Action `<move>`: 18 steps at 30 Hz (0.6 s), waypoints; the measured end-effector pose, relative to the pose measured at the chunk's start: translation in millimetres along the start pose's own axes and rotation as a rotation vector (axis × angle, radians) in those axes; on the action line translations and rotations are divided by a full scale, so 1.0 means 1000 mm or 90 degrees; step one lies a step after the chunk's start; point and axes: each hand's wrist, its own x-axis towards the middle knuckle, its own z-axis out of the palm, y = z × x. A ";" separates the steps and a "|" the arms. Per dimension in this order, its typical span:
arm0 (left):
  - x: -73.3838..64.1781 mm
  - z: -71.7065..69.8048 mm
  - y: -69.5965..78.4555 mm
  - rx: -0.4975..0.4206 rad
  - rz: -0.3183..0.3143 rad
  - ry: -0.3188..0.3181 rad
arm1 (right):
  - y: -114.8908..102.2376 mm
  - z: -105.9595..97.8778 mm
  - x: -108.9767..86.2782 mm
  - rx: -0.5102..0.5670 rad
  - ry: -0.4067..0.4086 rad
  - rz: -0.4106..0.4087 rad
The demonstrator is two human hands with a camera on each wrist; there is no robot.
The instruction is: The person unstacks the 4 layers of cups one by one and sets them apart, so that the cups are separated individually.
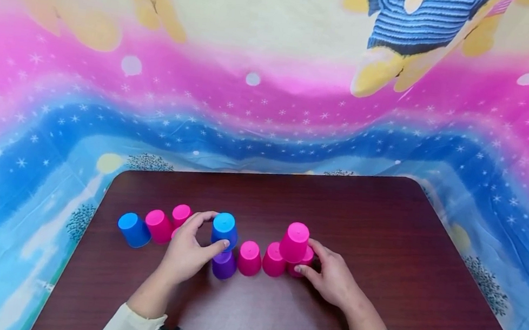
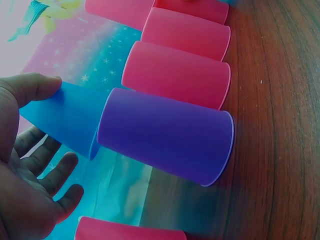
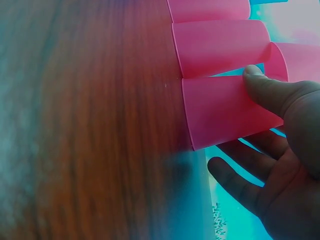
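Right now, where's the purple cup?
In the head view, the purple cup stands left of centre beside a pink cup, beneath the blue cup in the left hand.

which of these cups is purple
The purple cup is the one just below the blue cup that the left hand holds; the other cups in view are pink or blue.

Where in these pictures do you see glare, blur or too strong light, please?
Head view: a pale sheen on the near middle of the table; left wrist view: the backdrop washes out toward the upper left, while the purple cup has clear edges; right wrist view: wood grain looks smeared at the left, and the right hand looks dark against bright cloth.
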 end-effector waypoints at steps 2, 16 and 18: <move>-0.001 -0.002 -0.002 0.003 -0.001 0.003 | 0.000 0.000 0.000 -0.001 -0.004 0.003; -0.008 -0.020 -0.008 0.032 -0.061 0.019 | 0.000 0.000 0.001 -0.003 0.003 -0.004; -0.008 -0.024 -0.008 0.033 -0.066 0.022 | 0.000 0.001 0.001 -0.004 0.004 -0.005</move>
